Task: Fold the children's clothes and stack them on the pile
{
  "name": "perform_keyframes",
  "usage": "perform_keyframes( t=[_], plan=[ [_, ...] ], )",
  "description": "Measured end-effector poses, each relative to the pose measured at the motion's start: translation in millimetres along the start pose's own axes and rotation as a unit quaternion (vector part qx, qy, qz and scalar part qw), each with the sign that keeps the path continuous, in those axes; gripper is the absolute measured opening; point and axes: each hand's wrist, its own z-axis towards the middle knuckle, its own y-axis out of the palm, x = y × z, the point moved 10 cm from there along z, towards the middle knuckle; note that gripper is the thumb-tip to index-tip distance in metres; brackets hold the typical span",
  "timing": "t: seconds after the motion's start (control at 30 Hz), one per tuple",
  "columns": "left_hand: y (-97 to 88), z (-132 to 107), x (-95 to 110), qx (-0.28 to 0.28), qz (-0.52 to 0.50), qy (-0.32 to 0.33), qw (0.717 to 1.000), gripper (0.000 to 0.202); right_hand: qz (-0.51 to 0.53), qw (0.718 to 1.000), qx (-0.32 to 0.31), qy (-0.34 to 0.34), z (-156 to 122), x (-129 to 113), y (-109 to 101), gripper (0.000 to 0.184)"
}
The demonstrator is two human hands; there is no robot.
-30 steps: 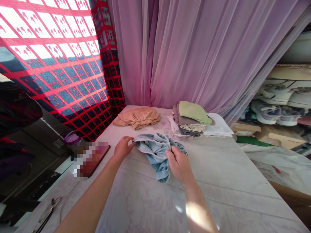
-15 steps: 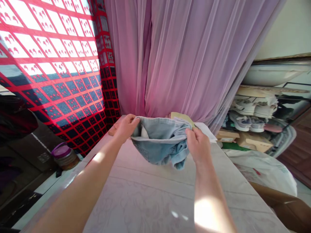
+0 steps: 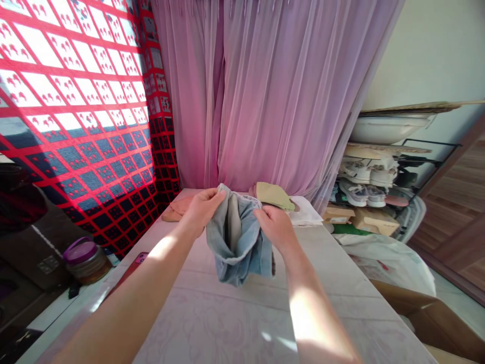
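A light blue denim garment hangs in the air above the pale patterned table. My left hand grips its upper left edge with closed fingers. My right hand pinches its upper right edge. The two hands are close together and the cloth droops between and below them. Behind the garment, a stack of folded clothes with an olive piece on top rests at the table's far end. A tan garment lies crumpled at the far left.
Pink curtains hang behind the table, with a red-and-dark patterned drape on the left. A purple-lidded jar stands low on the left. Shelves with shoes, boxes and a white bag fill the right side.
Both hands lifted the denim garment off the table, then came closer together, so the cloth now hangs narrower. The view tilted upward.
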Motion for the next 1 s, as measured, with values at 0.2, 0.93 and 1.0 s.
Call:
perform_keyframes(
  t=[0.2,0.93,1.0],
  plan=[
    [23.9,-10.7,-5.6,-0.021,0.161,0.081,0.984,0.023,0.047,0.999,0.013,0.012,-13.9,5.6,18.4,0.042],
    [36.1,-42.5,-13.4,-0.07,0.31,0.113,0.941,0.042,0.097,0.973,-0.197,-0.07,-30.6,-9.8,49.2,0.026],
    [33.6,-40.9,-11.6,-0.073,0.318,0.107,0.939,0.036,0.03,0.974,-0.192,-0.118,-22.0,-15.0,41.9,0.025]
  ],
)
